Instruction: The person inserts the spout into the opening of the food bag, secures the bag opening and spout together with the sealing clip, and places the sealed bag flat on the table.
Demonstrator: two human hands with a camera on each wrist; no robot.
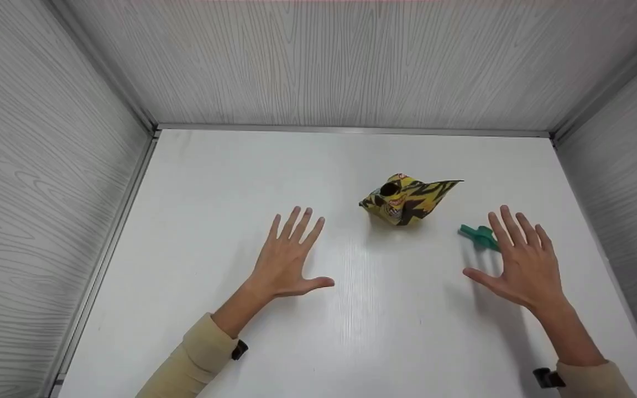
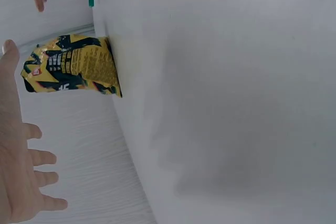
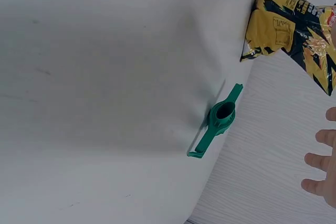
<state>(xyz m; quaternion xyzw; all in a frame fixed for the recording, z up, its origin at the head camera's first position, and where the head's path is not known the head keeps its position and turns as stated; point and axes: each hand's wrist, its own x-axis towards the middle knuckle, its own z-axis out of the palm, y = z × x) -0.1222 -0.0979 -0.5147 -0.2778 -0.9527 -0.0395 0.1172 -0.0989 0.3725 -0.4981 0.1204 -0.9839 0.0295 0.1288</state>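
Note:
A yellow and black printed plastic food bag [image 1: 415,199] stands upright on the white table, with a dark opening at its top in the head view. To its right lies a green plastic bag clip [image 3: 221,116] with a round spout in its middle and an arm on either side. My left hand [image 1: 284,265] hovers to the left of the bag, fingers spread, holding nothing. Spread as well, my right hand [image 1: 528,271] is above the table beside the green clip and covers one end of it in the head view.
The white table [image 1: 213,177] is bordered by pale wood-grain panels at the back [image 1: 346,66], left [image 1: 36,182] and right [image 1: 622,138]. Metal strips run along the table's edges. A small black device [image 1: 549,378] sits at the right wrist and another [image 1: 239,349] at the left.

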